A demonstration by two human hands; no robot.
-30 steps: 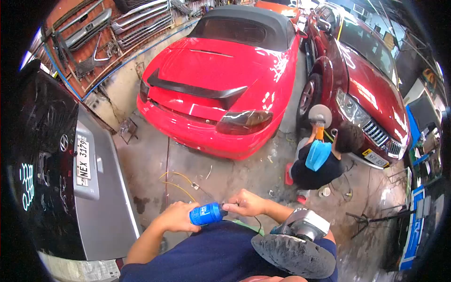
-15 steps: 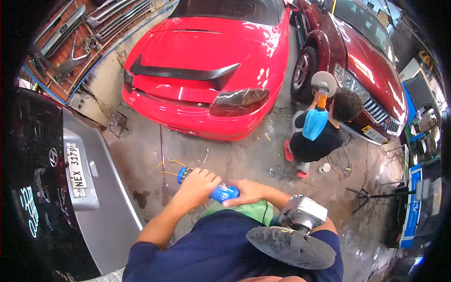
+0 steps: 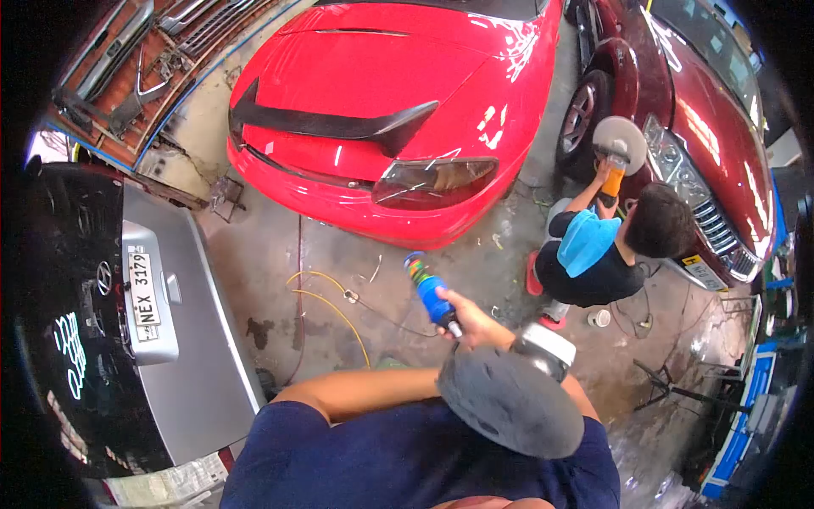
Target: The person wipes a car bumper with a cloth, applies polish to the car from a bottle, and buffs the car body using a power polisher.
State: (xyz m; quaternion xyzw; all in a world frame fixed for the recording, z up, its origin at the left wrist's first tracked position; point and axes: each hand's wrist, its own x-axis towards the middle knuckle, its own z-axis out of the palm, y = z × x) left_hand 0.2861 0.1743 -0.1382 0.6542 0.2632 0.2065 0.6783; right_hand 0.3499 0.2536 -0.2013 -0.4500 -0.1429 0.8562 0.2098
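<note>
My right hand point(image 3: 466, 316) is wrapped round a blue bottle point(image 3: 426, 288) with a multicoloured label. The bottle tilts, its dark, pale-tipped end toward me and just above the edge of a grey disc pad. This broad round pad point(image 3: 509, 403) belongs to a power polisher point(image 3: 549, 349) with a silver head. The polisher lies over my right forearm, close to my chest; its handle is hidden. My left forearm point(image 3: 365, 392) reaches across my body, and my left hand is out of sight behind the pad.
A red car point(image 3: 381, 76) with a black spoiler stands ahead; a grey car point(image 3: 182, 339) is at left. At right, a co-worker point(image 3: 593, 254) holds an orange polisher point(image 3: 617, 174) beside a dark red car point(image 3: 704, 127). Yellow cable point(image 3: 343, 318) lies on the floor.
My left hand has let go of the bottle and moved back behind the pad. The bottle, now in my right hand alone, is tipped steeper. The pad has shifted left.
</note>
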